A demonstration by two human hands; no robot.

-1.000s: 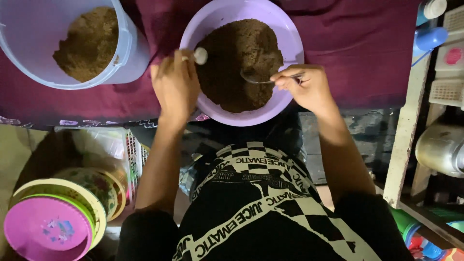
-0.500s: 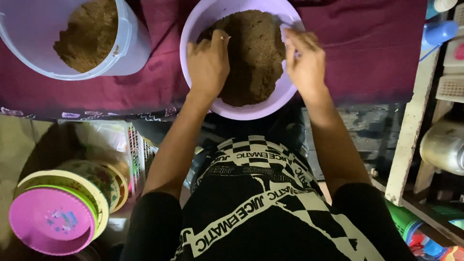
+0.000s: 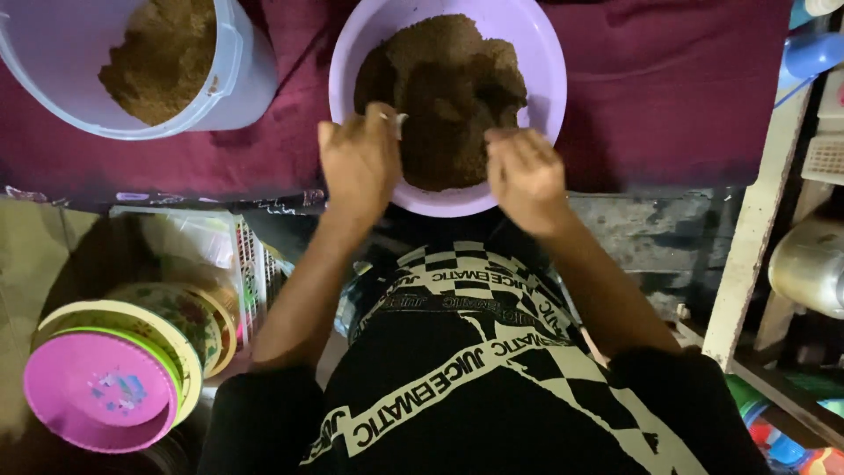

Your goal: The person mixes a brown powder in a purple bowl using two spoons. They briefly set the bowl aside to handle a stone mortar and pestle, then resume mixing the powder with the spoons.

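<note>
We see the left hand (image 3: 359,163) and right hand (image 3: 526,174) loosely curled, holding nothing clear, over the purple bowl (image 3: 545,66) of brown powder (image 3: 448,88), top centre

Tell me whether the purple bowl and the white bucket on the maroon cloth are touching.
Apart. The head view shows a strip of maroon cloth plainly visible between the purple bowl and the white bucket, so their walls do not meet.

Left hand (image 3: 359,163) and right hand (image 3: 526,174) hover over brown powder (image 3: 448,88) in a purple bowl (image 3: 545,62).
</note>
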